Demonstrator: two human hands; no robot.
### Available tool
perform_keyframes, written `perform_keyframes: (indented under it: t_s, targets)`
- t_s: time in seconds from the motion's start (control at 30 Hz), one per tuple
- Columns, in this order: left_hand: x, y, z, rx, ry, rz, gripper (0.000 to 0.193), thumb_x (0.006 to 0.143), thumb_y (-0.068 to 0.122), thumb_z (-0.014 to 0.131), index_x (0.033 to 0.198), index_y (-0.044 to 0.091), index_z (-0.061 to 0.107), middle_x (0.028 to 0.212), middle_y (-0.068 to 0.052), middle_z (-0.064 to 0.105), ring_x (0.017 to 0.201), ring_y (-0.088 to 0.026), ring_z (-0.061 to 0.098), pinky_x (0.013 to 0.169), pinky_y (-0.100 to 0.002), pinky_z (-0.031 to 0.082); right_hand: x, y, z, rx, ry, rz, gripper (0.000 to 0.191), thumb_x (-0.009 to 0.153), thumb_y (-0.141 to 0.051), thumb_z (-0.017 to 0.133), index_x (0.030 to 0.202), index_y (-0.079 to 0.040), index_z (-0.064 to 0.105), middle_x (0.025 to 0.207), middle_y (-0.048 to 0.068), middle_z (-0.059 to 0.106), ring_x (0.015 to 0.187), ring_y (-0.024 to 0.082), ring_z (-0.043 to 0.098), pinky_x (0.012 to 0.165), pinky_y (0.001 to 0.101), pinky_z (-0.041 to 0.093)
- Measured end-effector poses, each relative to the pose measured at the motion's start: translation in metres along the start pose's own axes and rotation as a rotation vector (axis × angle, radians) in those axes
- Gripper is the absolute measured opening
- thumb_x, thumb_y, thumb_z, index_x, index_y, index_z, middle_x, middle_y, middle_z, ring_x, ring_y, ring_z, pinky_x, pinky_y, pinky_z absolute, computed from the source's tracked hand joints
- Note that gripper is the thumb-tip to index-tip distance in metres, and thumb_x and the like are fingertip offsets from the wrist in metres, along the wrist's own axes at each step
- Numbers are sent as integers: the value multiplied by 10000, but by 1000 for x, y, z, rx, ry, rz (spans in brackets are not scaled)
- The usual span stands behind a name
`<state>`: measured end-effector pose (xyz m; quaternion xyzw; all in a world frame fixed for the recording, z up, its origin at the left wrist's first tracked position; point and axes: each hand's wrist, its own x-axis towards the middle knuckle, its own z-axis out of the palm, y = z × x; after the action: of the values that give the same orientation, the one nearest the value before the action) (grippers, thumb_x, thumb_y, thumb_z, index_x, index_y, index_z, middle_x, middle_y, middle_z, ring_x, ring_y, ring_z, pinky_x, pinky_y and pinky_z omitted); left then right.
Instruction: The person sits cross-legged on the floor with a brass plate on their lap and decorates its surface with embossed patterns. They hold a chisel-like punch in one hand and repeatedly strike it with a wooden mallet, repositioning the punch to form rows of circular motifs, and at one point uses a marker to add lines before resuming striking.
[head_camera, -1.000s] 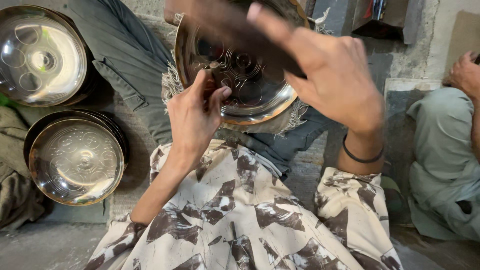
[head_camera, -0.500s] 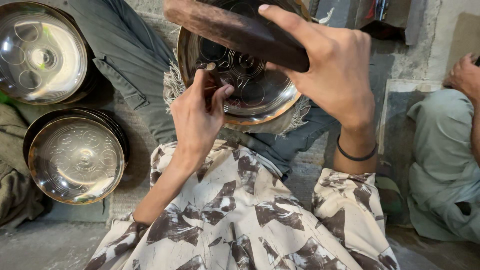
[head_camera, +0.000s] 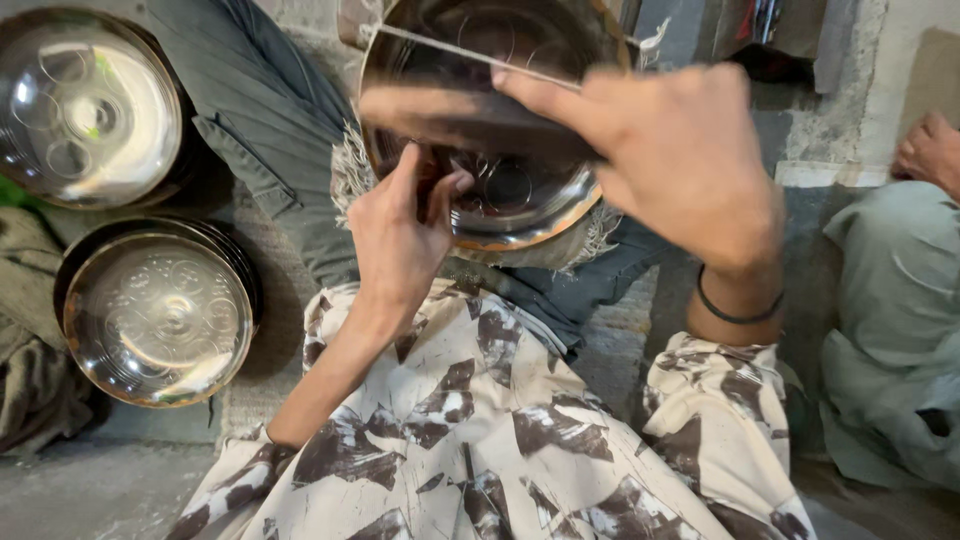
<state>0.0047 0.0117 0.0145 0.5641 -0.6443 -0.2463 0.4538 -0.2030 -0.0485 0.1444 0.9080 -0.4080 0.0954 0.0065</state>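
Left hand (head_camera: 400, 240): raised from the lower left, forearm bare, fingers curled, thumb and fingertips pinched together at the top.
Right hand (head_camera: 670, 160): higher, back toward the camera, blurred, index finger stretched out to the left, other fingers wrapped closed.
Right wrist: bent, ringed by a thin dark band.
Sleeves: pale, brown-patterned, covering both upper arms.

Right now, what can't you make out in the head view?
- Tool in the right hand: motion-blurred; its kind is unclear.
- Left hand fingertips: pinched at the round metal plate; whatever they hold is too small to see.
- Plate top: cut off by the frame edge.
- Person at right: mostly out of frame.
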Motion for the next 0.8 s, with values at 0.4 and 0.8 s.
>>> perform_keyframes:
  t_s: [0.4,0.8]
  targets:
    - [1,-4,0,-55,-49,-22,147,974,9,711,1077,2,606,947,-113,787,856,-249,796,656,-320,606,-4,-3,-2,-62,-32,-11,823,858,-65,750,1590,-282,442,955,40,684,709,236,669,627,393,494]
    - [17,-5,-2,-44,-200,79,199,902,-33,726,1085,2,657,893,-157,755,812,-296,777,673,-366,582,-19,2,13,116,62,92,772,851,-107,821,1528,-249,479,971,103,721,770,328,686,651,435,490]
